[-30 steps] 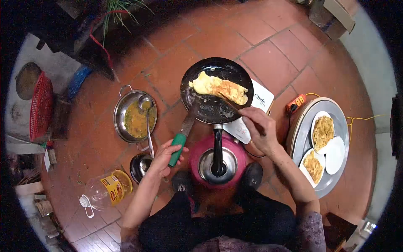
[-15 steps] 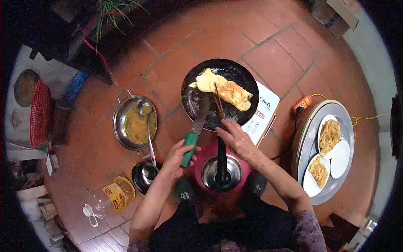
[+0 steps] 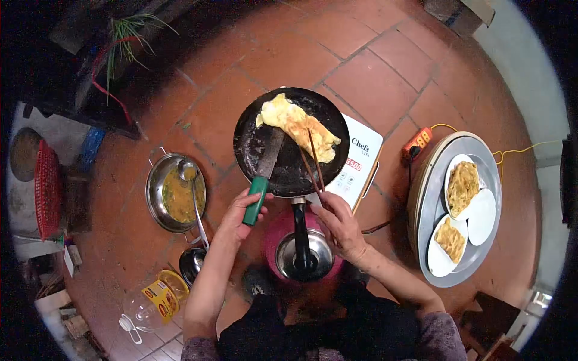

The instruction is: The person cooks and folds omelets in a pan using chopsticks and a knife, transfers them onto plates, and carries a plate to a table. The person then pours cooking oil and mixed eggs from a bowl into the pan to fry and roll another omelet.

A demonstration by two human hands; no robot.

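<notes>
A folded omelette (image 3: 301, 125), yellow with browned patches, lies across the far half of the black frying pan (image 3: 247, 144). My left hand (image 3: 239, 212) is wrapped round the green handle of a metal spatula (image 3: 269, 157). Its blade reaches into the pan, the tip at the omelette's near left edge. In my right hand (image 3: 341, 224) is a pair of chopsticks (image 3: 316, 165), parted at the tips. One tip overlaps the omelette, and the other is by its near edge. Whether either presses on it I cannot tell.
Beneath the pan is a white portable cooker (image 3: 363, 144). To the left stand a steel pan of beaten egg (image 3: 151, 198) with a ladle (image 3: 197, 207), and a plastic bottle (image 3: 144, 307). A metal tray (image 3: 415, 237) with plates of cooked egg is at right. A lidded pot (image 3: 319, 265) sits near my feet.
The whole view has shifted, so most things appear farther left. The spatula blade now reaches the omelette's near edge. The chopstick tips have spread apart and sit farther toward the omelette's right part.
</notes>
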